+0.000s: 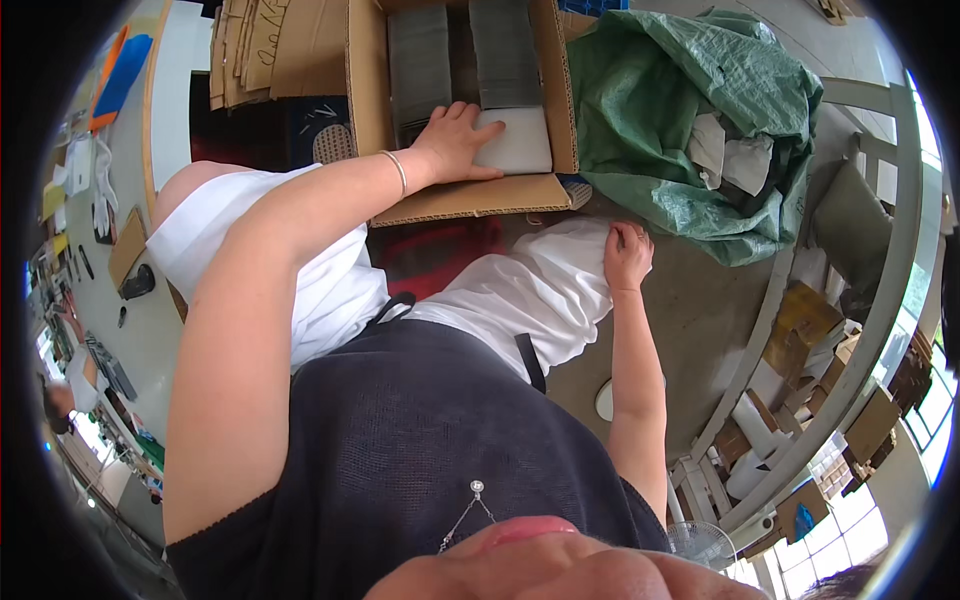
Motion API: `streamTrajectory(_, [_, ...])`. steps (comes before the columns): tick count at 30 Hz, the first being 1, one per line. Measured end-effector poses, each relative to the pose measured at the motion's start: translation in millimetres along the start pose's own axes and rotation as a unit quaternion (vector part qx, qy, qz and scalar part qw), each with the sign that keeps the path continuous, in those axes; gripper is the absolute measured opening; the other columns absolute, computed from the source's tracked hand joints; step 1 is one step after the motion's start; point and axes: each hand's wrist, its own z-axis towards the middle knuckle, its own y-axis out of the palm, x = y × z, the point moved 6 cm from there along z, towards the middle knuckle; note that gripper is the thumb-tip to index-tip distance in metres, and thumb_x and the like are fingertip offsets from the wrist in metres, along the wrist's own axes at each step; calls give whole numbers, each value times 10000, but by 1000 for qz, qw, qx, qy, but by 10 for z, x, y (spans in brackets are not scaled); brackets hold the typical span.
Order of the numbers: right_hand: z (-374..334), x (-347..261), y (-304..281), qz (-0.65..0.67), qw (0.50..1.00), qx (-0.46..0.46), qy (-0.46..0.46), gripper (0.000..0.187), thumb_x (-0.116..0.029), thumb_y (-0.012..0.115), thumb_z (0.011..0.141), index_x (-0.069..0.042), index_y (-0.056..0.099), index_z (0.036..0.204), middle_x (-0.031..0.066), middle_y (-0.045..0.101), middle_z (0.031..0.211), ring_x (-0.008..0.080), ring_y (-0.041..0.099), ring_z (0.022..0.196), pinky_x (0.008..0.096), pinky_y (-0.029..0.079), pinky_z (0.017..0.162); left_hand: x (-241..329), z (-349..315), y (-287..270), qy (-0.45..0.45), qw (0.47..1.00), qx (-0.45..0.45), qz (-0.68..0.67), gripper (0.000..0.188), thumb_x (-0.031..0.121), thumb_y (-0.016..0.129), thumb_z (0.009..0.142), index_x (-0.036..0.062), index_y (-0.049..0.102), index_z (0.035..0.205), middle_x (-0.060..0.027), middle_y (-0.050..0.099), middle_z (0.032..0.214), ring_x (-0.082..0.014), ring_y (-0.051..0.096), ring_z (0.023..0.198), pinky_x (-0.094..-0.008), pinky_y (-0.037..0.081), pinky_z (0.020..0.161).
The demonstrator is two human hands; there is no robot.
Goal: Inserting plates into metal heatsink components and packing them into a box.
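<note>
An open cardboard box (480,196) stands in front of my knees. Two rows of thin dark grey flat pieces, a left stack (420,60) and a right stack (505,50), are packed inside it. In the box's near right corner lies a whitish rectangular block (520,145); whether it is one piece or a stack I cannot tell. My left hand (455,145) reaches into the near end of the box with its fingers spread, the thumb side against the block. My right hand (628,258) rests on my right knee, over the white trousers (540,290), fingers curled in and nothing showing in them.
A green woven plastic sack (680,90) holding crumpled white scraps (745,163) sits right of the box. Flattened cardboard (300,50) leans at its left. A worktable (140,320) with tools runs along the left. A metal-framed rack (780,440) with cartons stands at right.
</note>
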Motion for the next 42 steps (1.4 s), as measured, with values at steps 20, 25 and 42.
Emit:
streamTrajectory(20, [108, -174, 290, -34, 999, -19, -28, 87, -175, 577, 767, -123, 646, 754, 28, 633, 857, 255, 584, 854, 393, 430, 798, 100, -24, -27, 42, 992, 49, 105, 633, 597, 531, 798, 206, 462, 1290, -140, 541, 1078, -289, 443, 1139, -523, 241, 1020])
streamTrajectory(25, [135, -258, 313, -29, 999, -16, -37, 96, -175, 572, 768, -119, 648, 750, 33, 635, 857, 258, 585, 852, 396, 433, 788, 355, 68, -73, 148, 988, 10, 40, 500, 468, 464, 895, 229, 415, 1332, -91, 600, 955, -232, 580, 939, -383, 381, 863])
streamTrajectory(42, [119, -211, 333, -51, 997, -41, -26, 101, -174, 581, 759, -117, 663, 773, 34, 640, 868, 257, 586, 855, 394, 428, 794, 363, 306, 207, 170, 985, 2, -33, 200, 200, 479, 865, 80, 460, 1023, -134, 607, 895, -342, 626, 760, -443, 513, 634])
